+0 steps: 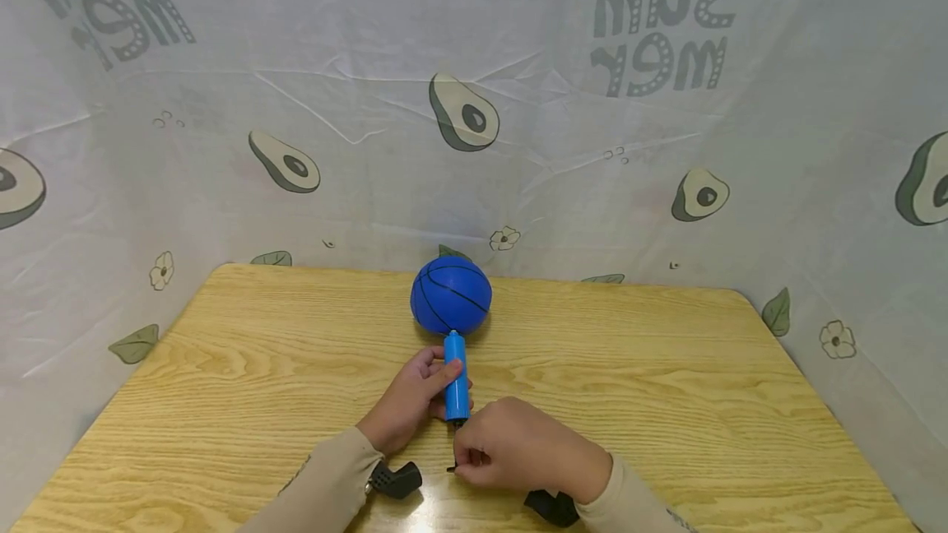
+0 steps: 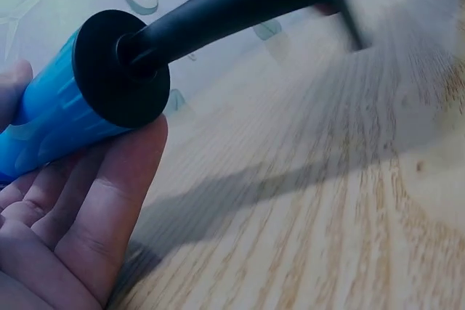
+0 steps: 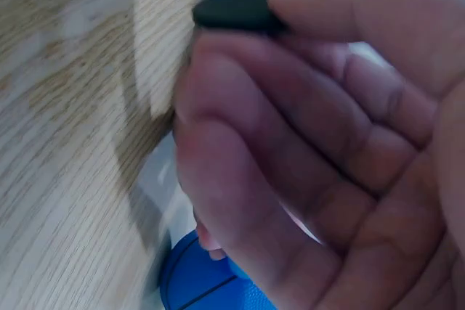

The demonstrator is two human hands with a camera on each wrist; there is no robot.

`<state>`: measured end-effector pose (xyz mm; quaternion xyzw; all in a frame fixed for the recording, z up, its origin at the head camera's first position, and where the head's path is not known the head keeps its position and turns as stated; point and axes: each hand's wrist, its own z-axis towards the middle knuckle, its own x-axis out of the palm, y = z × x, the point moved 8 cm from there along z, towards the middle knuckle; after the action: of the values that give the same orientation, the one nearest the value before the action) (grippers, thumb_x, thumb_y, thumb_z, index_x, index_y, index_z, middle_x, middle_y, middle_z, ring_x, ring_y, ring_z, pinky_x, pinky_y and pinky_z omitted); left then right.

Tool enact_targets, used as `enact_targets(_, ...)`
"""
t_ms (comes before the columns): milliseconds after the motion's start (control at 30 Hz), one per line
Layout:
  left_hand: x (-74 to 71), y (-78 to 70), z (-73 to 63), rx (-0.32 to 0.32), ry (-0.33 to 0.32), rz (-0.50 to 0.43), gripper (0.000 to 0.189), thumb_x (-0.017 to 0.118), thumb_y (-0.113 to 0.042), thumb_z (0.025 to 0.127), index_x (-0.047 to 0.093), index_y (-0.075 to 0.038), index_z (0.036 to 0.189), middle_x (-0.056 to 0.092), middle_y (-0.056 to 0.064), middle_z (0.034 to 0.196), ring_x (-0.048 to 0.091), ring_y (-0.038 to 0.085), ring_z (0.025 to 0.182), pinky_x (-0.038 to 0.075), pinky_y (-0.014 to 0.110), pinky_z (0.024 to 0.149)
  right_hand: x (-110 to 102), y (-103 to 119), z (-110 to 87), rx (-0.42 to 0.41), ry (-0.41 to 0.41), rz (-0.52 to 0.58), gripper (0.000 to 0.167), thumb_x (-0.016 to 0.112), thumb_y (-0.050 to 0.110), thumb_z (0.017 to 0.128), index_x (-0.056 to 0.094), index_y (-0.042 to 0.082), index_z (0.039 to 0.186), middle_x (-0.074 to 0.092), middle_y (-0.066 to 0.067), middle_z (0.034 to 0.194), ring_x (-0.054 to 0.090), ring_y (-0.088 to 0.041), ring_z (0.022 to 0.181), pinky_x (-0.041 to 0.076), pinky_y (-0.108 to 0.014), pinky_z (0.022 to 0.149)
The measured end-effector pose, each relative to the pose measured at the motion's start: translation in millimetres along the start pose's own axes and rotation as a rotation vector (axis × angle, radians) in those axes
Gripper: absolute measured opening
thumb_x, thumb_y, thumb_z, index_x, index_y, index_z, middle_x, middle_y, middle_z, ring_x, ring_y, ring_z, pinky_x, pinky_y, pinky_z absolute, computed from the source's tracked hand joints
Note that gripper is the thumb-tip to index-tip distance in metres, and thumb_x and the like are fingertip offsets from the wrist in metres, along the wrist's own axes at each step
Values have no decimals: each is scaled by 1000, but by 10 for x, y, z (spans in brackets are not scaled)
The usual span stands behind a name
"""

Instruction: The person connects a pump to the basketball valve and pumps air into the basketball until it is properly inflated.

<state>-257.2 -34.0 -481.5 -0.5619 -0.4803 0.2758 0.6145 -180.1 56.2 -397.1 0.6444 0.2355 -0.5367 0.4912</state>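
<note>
A blue hand pump [image 1: 456, 377] points away from me, its nozzle end right at a blue ball [image 1: 450, 294] with black lines. My left hand [image 1: 411, 396] holds the pump's barrel, thumb on top and fingers beneath. In the left wrist view the black plunger rod [image 2: 232, 12] stands well out of the pump's black end cap [image 2: 120, 70]. My right hand [image 1: 518, 447] grips the black plunger handle [image 3: 236, 11] between thumb and curled fingers. Much of the handle is hidden by that hand in the head view.
Everything rests on a wood-grain table [image 1: 629, 385]. Behind it hangs a pale cloth [image 1: 355, 105] printed with avocados and lettering. A black strap-on device [image 1: 397, 479] sits at the left wrist, another black device [image 1: 551, 508] at the right.
</note>
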Motion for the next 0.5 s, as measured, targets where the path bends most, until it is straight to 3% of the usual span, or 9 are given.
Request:
enact_targets(300, -29, 12, 14, 4, -29, -48, 52, 59, -25, 108, 34, 4, 142, 66, 16, 112, 74, 25, 89, 63, 39, 82, 199, 155, -23, -57, 203, 66, 19, 76, 19, 94, 71, 23, 77, 53, 24, 66, 38, 21, 60, 38, -2, 58)
enact_targets(500, -37, 13, 14, -3, -50, -22, 51, 61, -27, 107, 37, 2, 141, 67, 12, 109, 73, 20, 86, 63, 36, 78, 194, 160, -28, -50, 194, 61, 17, 77, 20, 94, 72, 24, 77, 55, 24, 67, 38, 21, 59, 39, -2, 58)
